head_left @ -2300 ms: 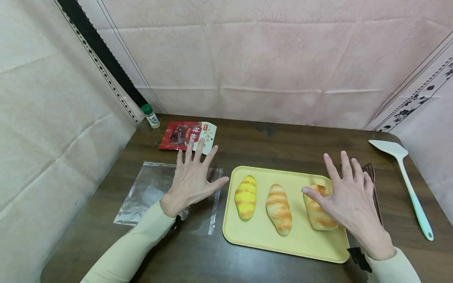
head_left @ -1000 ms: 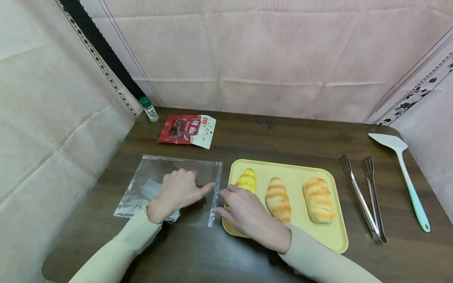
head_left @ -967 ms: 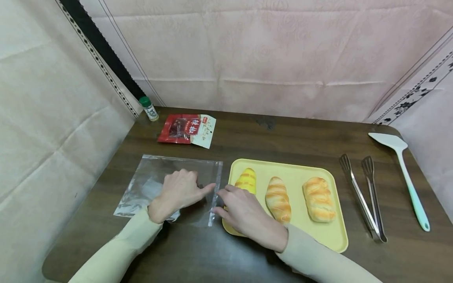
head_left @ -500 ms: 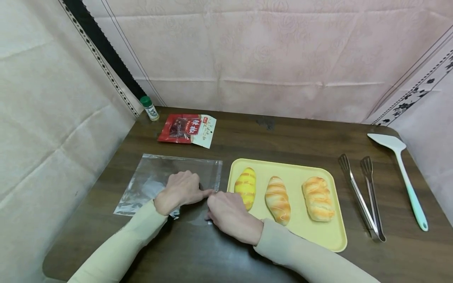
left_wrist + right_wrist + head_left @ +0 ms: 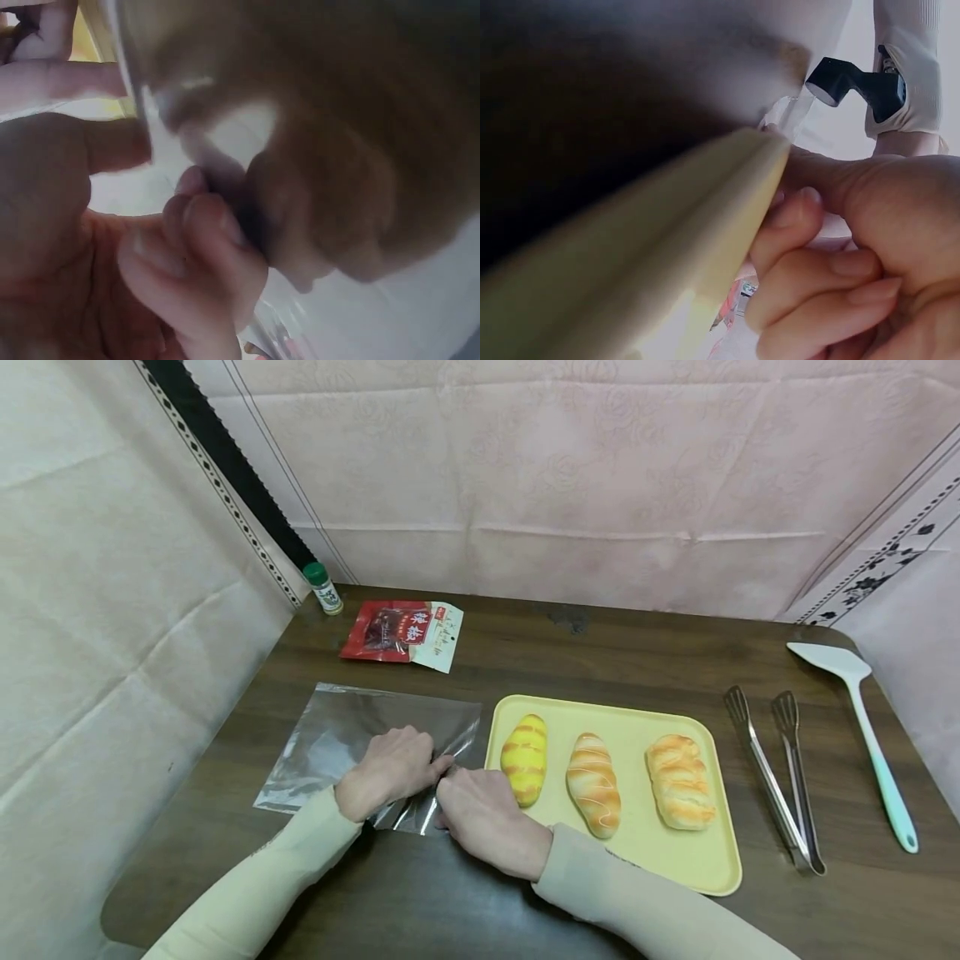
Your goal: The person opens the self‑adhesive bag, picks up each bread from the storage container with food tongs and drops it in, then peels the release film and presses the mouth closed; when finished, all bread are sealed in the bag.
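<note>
The dark brown wood-grain table (image 5: pixel 585 660) in front of me carries seven items directly. A clear flat plastic bag (image 5: pixel 337 739) lies at my near left, its right edge lifted and creased. Just beside it to the right sits a pale yellow rectangular tray (image 5: pixel 697 860). Behind the bag lies a red and white snack pouch (image 5: pixel 401 633), and in the far left corner stands a small green-capped spice bottle (image 5: pixel 325 587). Right of the tray lie metal tongs (image 5: pixel 776 777), then a white spatula with a mint-green handle (image 5: pixel 862 727).
</note>
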{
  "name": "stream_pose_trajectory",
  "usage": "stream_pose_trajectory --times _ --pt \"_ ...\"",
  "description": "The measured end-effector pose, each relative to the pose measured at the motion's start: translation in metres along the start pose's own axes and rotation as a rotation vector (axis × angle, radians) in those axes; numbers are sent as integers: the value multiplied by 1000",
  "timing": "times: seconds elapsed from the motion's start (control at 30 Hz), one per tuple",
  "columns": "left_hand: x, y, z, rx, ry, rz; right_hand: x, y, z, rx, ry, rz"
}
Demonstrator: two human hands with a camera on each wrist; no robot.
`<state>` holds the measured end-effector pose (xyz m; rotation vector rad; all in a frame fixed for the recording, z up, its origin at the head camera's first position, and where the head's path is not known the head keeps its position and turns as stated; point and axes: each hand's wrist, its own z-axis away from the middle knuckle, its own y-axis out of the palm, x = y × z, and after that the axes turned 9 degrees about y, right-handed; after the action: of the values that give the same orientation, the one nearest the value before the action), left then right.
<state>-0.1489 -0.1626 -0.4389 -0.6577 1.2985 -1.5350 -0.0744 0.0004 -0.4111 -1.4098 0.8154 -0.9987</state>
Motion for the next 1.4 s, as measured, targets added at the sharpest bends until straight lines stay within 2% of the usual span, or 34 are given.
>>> stream_pose_trajectory --times 0.07,0.17,0.27,0.4,0.43,0.47,0.5,0.57,0.7,0.8,0.9,0.97,1.03,1.13,1.2,1.3,1.4 --pt "13 14 -7 -32 31 -13 0 -1 -1 16 1 -11" --pt "28 27 -13 -85 62 -4 -1 -2 -1 35 5 -22" --pt "28 19 -7 -142 85 8 -1 -2 -1 19 4 -9" --pt "7 -13 16 -182 80 50 0 -2 2 -62 -3 37" --pt "9 -12 18 -214 93 44 1 -2 2 -92 -7 55" --pt "7 -15 21 -222 93 55 1 -2 3 -118 -11 73" --pt "1 -24 27 -215 81 76 2 -2 3 -142 -13 89" --pt "-1 -28 31 -234 79 84 4 -3 4 -180 -24 130" --pt "-7 -39 36 -251 56 103 5 -4 3 -170 -65 209" --pt "-1 -35 33 -283 77 103 5 -5 1 -119 -105 252" --pt "18 -13 22 -368 154 70 6 -6 1 -53 -111 258" --pt "21 -10 22 -404 220 70 7 -7 1 -15 -100 266" --pt "18 -13 27 -410 287 57 8 -7 2 13 -84 277" --pt "0 -34 42 -323 350 40 10 -6 3 27 -72 296" --pt "-5 -39 45 -279 364 -24 11 -5 4 32 -69 304" --pt "-8 -39 44 -263 336 -69 13 -3 4 45 -68 308" --pt "-12 -37 45 -322 275 -75 14 -2 4 59 -70 311"
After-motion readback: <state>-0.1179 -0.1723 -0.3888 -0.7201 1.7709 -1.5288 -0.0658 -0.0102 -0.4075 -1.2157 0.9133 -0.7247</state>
